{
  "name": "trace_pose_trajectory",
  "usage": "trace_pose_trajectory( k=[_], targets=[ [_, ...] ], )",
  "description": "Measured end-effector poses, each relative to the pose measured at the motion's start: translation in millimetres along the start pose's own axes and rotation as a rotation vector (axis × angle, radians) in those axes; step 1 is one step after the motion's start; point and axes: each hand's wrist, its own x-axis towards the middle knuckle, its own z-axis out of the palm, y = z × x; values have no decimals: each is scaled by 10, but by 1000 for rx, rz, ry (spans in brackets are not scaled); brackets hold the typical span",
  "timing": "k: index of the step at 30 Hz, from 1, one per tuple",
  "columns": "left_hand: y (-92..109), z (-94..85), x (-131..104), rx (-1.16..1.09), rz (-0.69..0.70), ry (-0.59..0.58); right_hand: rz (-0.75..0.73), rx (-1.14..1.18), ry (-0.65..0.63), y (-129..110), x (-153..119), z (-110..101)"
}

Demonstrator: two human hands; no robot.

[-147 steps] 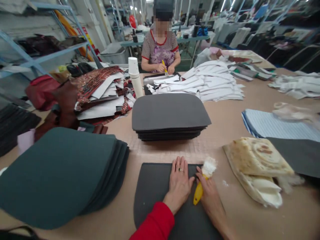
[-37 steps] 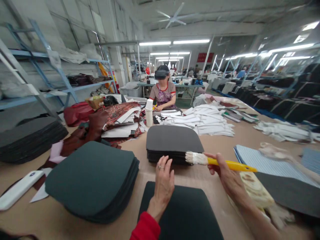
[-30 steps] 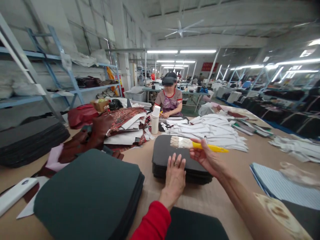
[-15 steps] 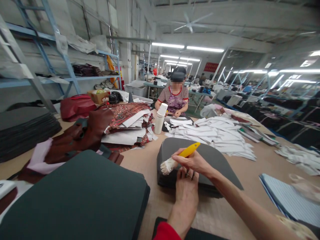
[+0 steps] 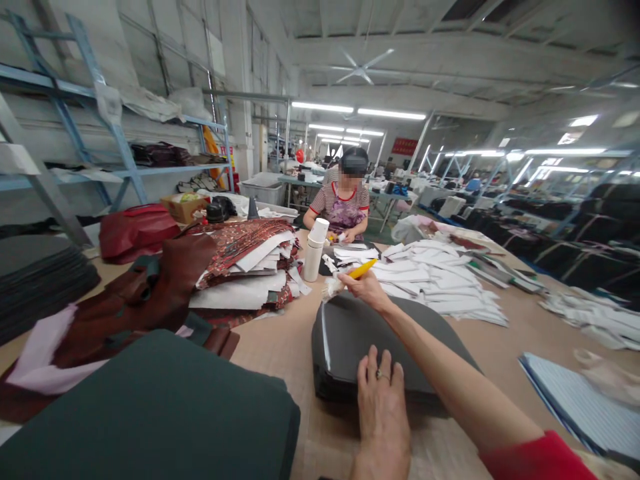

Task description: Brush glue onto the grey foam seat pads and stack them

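Observation:
My right hand (image 5: pixel 369 288) grips a paintbrush (image 5: pixel 362 269) by its yellow handle. The whitish bristles touch the far left corner of a stack of dark grey rounded panels (image 5: pixel 425 333). A wet white streak (image 5: pixel 326 341) runs along the left edge of the top panel, behind the bristles. My left hand (image 5: pixel 383 400) lies on the near edge of that panel, palm down with fingers stretched out and a ring on one. To the left is a larger stack of dark green panels (image 5: pixel 165 407).
Beyond the panels stand stacked white cups (image 5: pixel 313 257), beside patterned red material (image 5: pixel 240 240). White strips (image 5: pixel 435 273) lie at the right, a blue-striped pad (image 5: pixel 580 393) nearer. A co-worker (image 5: pixel 345 200) sits across the table. Brown material (image 5: pixel 135 307) is heaped left.
The brush in my right hand has moved away from me along the panel's left edge, leaving a white streak. My left hand's fingers have straightened onto the panel. The view has shifted slightly.

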Motion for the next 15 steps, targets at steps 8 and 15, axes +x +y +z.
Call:
trace_pose_trajectory(
  k=[8, 15],
  targets=[
    [-81, 86, 32, -15, 25, 36, 7, -94, 88, 319, 187, -399],
    [-145, 112, 41, 56, 71, 73, 27, -213, 189, 554, 60, -1055]
  ],
)
